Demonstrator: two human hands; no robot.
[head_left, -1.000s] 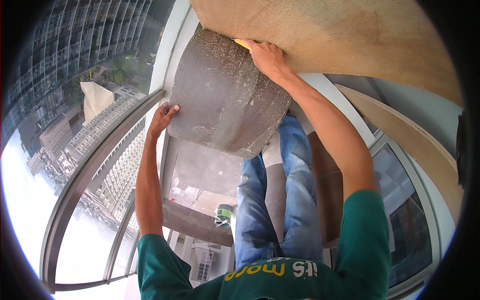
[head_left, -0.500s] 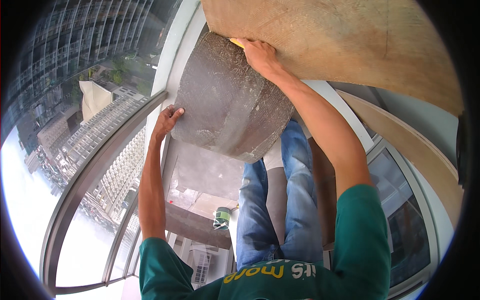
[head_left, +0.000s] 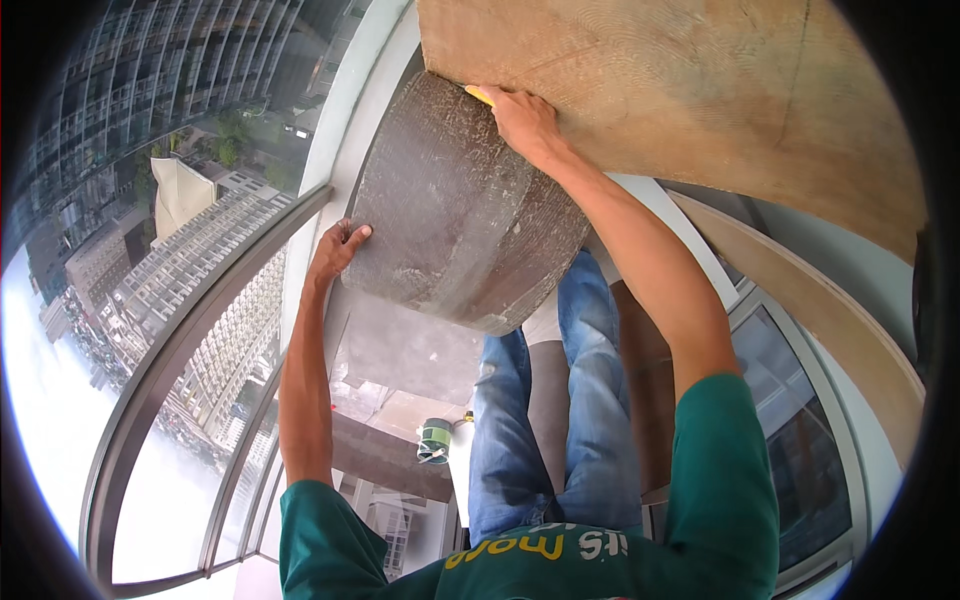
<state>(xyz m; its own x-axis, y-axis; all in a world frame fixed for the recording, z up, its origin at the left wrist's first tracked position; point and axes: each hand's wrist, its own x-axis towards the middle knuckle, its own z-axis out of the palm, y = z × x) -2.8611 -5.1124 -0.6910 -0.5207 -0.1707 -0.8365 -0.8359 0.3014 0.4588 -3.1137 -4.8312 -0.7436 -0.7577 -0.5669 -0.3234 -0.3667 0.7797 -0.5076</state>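
Observation:
A dark brown sheet with a scuffed, scratched face is held up in front of my legs. My left hand grips its left edge, with the thumb on the face and the fingers behind. Near the sheet's top edge my right hand is closed on a small yellow tool. Most of that tool is hidden by the fingers, so its kind cannot be made out. It lies where the sheet meets a large light-brown wooden panel.
Metal-framed glass runs along the left, with tall buildings far below. A green pail stands on the floor left of my legs. To the right are a curved wooden board and a framed window.
The sheet and both hands sit slightly lower in view, and the greyish haze over the sheet has thinned. Both hands keep their holds.

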